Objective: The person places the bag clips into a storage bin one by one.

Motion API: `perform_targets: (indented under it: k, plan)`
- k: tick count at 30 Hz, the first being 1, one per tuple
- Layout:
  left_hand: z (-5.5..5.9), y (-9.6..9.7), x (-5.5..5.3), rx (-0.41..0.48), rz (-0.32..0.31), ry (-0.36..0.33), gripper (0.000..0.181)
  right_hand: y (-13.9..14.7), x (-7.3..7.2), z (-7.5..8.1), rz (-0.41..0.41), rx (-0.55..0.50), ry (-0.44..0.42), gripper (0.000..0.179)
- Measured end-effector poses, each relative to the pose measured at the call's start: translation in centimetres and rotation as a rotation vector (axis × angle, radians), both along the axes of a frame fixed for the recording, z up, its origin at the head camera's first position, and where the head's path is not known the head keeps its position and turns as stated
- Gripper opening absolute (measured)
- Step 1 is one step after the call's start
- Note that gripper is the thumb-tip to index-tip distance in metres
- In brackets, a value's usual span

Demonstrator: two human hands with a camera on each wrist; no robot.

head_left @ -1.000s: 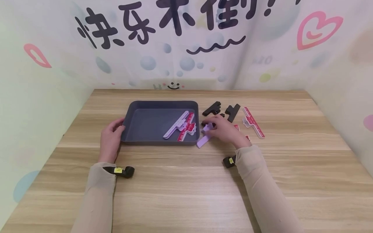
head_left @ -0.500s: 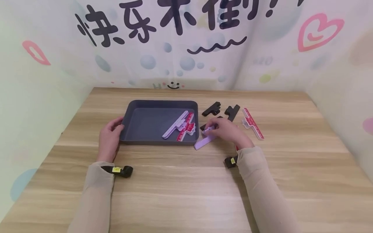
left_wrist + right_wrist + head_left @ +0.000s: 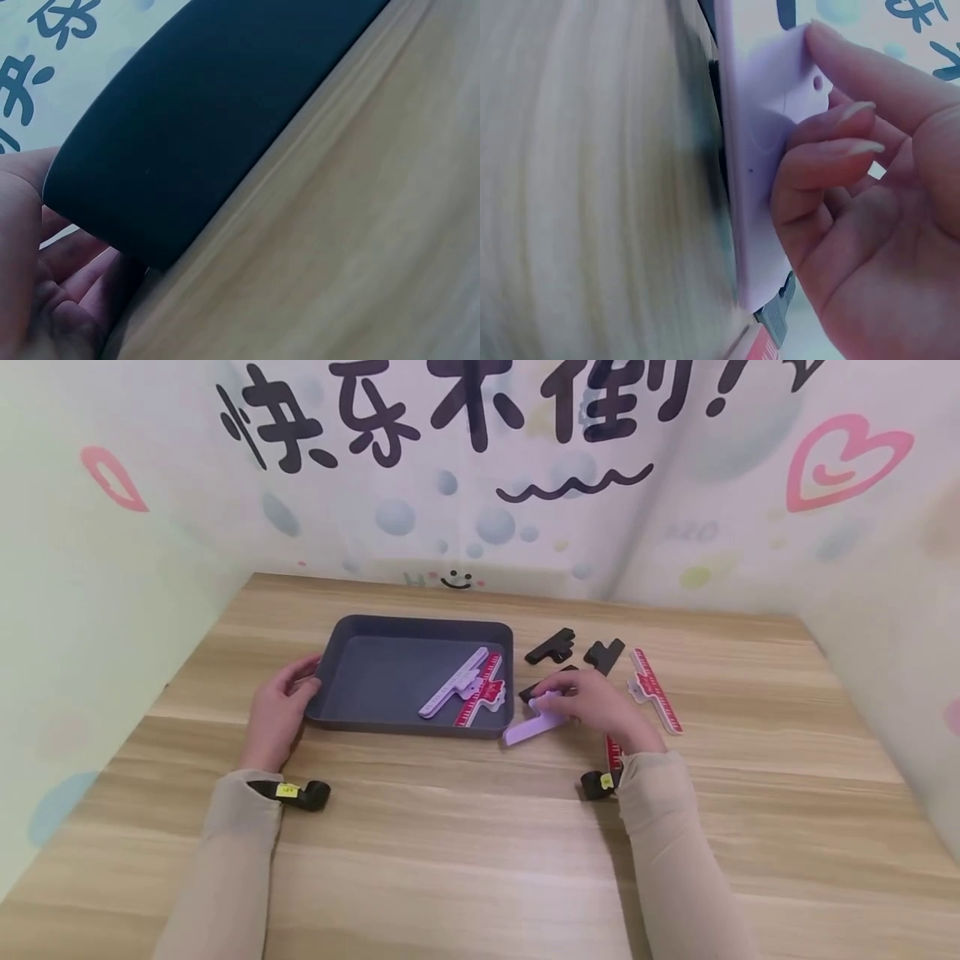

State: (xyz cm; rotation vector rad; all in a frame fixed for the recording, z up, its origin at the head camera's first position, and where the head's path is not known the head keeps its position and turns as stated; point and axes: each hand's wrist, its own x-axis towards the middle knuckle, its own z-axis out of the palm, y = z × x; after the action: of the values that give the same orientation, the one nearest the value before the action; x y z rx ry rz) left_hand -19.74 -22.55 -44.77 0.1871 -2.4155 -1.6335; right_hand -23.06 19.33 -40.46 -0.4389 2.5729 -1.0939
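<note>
My right hand [image 3: 603,706] pinches the tab of a purple long-jawed clip [image 3: 532,727], held just right of the dark tray [image 3: 412,727]. In the right wrist view, thumb and fingers close on the purple clip [image 3: 761,165], whose long bar stands along the tabletop. My left hand [image 3: 277,710] holds the tray's left side by its near corner. The left wrist view shows fingers [image 3: 75,262] against the outer tray wall [image 3: 180,135]. Inside the tray, another purple clip [image 3: 450,685] lies beside a red-and-white clip [image 3: 480,693] with ruler marks.
Black clips [image 3: 553,646] lie right of the tray; one [image 3: 543,685] is partly behind my right hand. A red-and-white clip [image 3: 656,689] lies farther right. Another red clip [image 3: 613,752] is mostly hidden under my right wrist. A printed curtain [image 3: 480,485] stands behind the table.
My right hand has shifted slightly right and nearer, turning the purple clip to a flatter angle. My left hand stays at the tray. The head view has tilted a little.
</note>
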Motion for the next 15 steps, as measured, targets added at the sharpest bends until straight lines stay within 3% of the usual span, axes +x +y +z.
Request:
perform_targets:
  k: [8, 15]
  plan:
    - [0.1, 0.2, 0.0, -0.049, -0.010, -0.008, 0.038, 1.8, 0.7, -0.1, -0.054, -0.075, -0.086, 0.023]
    - [0.4, 0.9, -0.1, -0.008, 0.008, -0.028, 0.037, 3.2, 0.9, 1.3, -0.044, -0.133, -0.082, 0.025]
